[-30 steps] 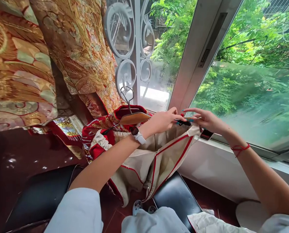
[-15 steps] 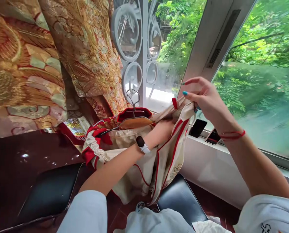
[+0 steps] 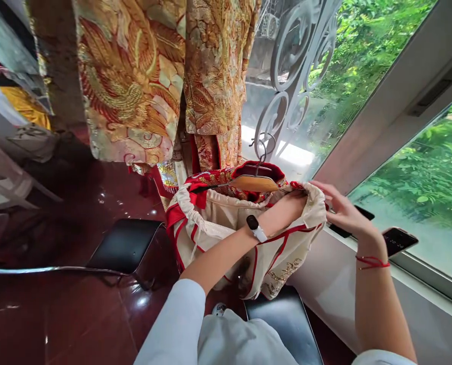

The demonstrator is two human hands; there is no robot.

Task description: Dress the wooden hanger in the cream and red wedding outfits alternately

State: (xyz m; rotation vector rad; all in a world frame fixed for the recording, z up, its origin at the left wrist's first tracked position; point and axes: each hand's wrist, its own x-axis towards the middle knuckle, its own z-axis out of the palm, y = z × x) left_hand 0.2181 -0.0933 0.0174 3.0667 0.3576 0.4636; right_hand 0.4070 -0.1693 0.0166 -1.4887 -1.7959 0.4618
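A cream skirt [image 3: 226,233] with red trim, gold embroidery and a gathered waistband hangs from a hanger [image 3: 254,182] with a wooden middle and a metal hook. My left hand [image 3: 295,202] reaches across inside the waistband at its right end; its fingers are mostly hidden by cloth. From outside, my right hand [image 3: 343,213] has the same end of the waistband between thumb and fingers, the index finger fairly straight. Behind the hanger shows a red, gold-patterned garment [image 3: 245,167].
Gold embroidered garments [image 3: 130,86] hang at the back left, beside a white scrolled metal grille [image 3: 283,101]. Phones, one a lit phone [image 3: 400,241], stand on the windowsill at right. Black chairs [image 3: 123,246] are below. Another person [image 3: 5,76] is at the far left.
The view has swung left. My right hand has come down from above the waistband to its outer side, and the raised cloth there has dropped. My left hand stays inside the waistband.
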